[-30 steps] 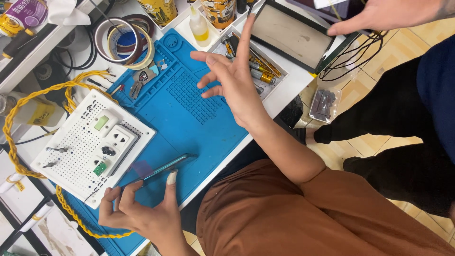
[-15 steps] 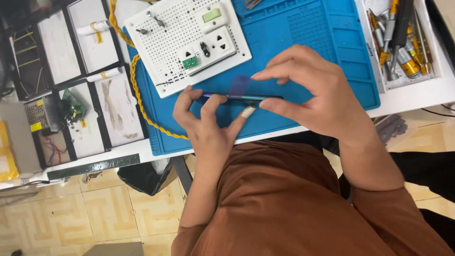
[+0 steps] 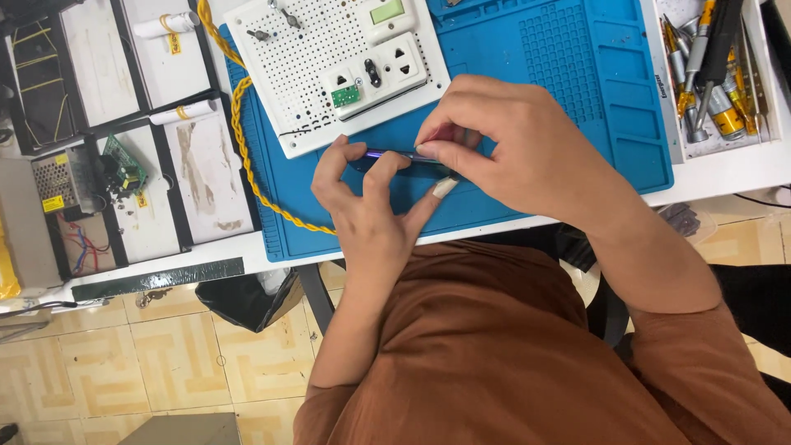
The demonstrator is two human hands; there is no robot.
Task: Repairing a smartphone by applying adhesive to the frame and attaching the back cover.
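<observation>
- Slim dark device (image 3: 387,154), flat and glossy with a purple sheen on its edge, held edge-up just above the blue mat (image 3: 568,74), near frame centre.
- Left hand (image 3: 371,206): fingers curled up at the device's left end, tips on its edge; grip closed lightly on it.
- Right hand (image 3: 519,148): thumb and fingertips pinched together on the device's right end, covering it; grip clamped on it.
- Blue mat: rubbery, matte, with a ribbed grid patch at 1 o'clock and moulded rim pockets; lies on the white worktop (image 3: 725,169).
- White perforated board (image 3: 321,58) at 11 o'clock of the hands: hard plastic, regular holes, carries white sockets, a small green circuit piece and a pale green display; rests on the mat.
- Yellow twisted cord (image 3: 247,156): braided, loops along the mat's left edge from 11 to 8 o'clock.
- White tray (image 3: 717,82) at 2 o'clock: rectangular, holds metal tools with gold and silver shafts and a black handle, packed together.
- Black-framed compartments (image 3: 124,124) at 9 o'clock: shallow, white-floored; hold rolled paper tubes, a green circuit board, a perforated metal box, red and blue wires.
- Rust-brown cloth (image 3: 511,363) at 6 o'clock, soft and creased.
- Tiled beige floor (image 3: 124,363) below.
</observation>
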